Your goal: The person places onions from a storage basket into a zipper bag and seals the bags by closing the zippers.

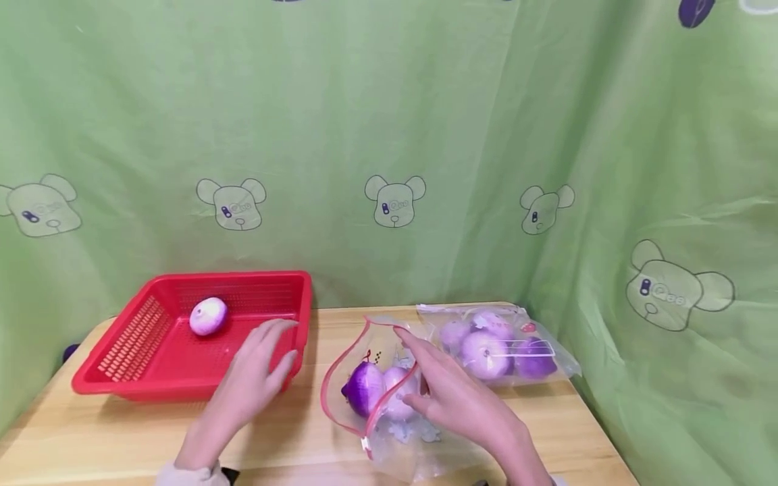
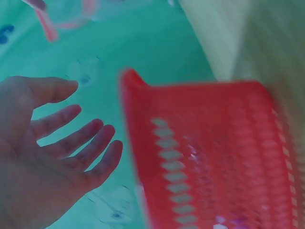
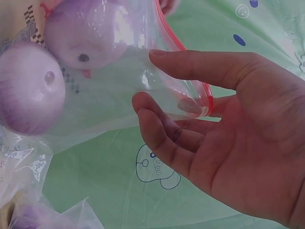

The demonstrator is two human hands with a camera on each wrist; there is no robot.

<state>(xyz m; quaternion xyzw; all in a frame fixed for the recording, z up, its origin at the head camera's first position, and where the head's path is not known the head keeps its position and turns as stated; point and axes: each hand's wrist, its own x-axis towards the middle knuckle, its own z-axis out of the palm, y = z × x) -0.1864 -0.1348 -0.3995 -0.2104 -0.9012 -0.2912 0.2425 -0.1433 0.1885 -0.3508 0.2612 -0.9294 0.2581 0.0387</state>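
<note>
My left hand [image 1: 251, 378] hovers by the near right part of the red basket [image 1: 308, 304], its fingers apart and nothing between them. One purple-and-white onion [image 1: 208, 316] lies in the basket toward the back. In the left wrist view, the left hand [image 2: 57, 148] is beside the basket's wall [image 2: 209, 124]. A clear zip bag [image 1: 398, 466] with a red-edged mouth holds two onions, one dark purple [image 1: 366, 389] and one paler [image 1: 398, 393]. My right hand [image 1: 458, 398] holds the bag's right side near the mouth. One finger shows through the plastic in the right wrist view.
A second clear bag [image 1: 565, 361], with several onions inside, lies at the back right of the wooden table [image 1: 273, 449]. Green curtains [image 1: 340, 135] printed with bear heads hang behind and on the right. The table's right edge runs beyond the second bag.
</note>
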